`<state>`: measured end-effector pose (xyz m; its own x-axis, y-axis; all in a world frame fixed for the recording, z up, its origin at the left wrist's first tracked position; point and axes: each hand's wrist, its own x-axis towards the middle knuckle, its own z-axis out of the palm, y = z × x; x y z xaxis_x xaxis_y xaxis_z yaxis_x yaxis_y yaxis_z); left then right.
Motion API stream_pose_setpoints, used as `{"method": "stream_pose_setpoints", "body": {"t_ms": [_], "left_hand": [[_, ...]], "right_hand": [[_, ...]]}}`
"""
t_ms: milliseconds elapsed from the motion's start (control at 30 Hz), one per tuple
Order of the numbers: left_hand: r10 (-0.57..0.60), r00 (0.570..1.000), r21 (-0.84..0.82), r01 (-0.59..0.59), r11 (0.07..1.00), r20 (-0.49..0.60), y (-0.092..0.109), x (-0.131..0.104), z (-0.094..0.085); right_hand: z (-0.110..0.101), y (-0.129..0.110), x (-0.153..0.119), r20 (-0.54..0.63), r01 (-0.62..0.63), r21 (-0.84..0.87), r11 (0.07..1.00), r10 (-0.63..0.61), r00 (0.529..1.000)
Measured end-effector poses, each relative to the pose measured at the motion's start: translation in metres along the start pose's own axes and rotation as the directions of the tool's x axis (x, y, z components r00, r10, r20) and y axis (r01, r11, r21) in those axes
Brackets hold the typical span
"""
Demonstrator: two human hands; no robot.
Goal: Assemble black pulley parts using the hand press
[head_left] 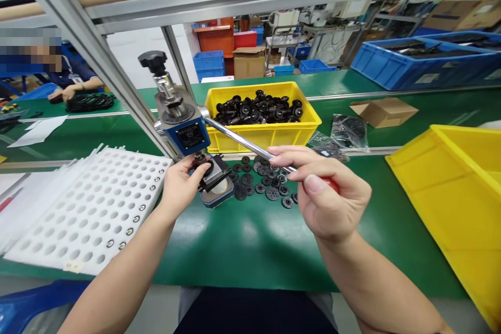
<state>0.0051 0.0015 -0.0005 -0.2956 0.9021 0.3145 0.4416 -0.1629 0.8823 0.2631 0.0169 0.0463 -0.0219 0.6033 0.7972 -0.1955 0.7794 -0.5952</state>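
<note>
A blue hand-operated arbor press stands on the green bench, with a black knob on top. My right hand is closed around the end of its steel lever; a bit of the red grip shows between my fingers. The lever slants down toward me. Under the ram, my left hand pinches a small black round part at the black-and-silver fixture; my thumb and fingers hide much of it. Right beside the press base, loose black gear discs lie scattered.
A yellow bin full of black shafted parts stands behind the press. At left lies a white foam tray with rows of holes, several holding small parts. A second yellow bin is at right. Across the bench, a co-worker's hands touch black items.
</note>
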Motion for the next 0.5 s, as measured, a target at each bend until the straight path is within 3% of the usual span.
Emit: {"method": "stream_pose_setpoints", "body": {"t_ms": [200, 500], "left_hand": [[0.01, 1.0, 0.1, -0.009, 0.995, -0.012, -0.003, -0.002, -0.001], [-0.017, 0.998, 0.165, 0.026, 0.986, -0.056, -0.01, -0.006, 0.001]], "right_hand": [[-0.001, 0.009, -0.015, -0.007, 0.039, 0.051, 0.998, -0.038, 0.999], [-0.004, 0.025, -0.029, -0.002, 0.097, -0.06, 0.993, -0.097, 0.995]]}}
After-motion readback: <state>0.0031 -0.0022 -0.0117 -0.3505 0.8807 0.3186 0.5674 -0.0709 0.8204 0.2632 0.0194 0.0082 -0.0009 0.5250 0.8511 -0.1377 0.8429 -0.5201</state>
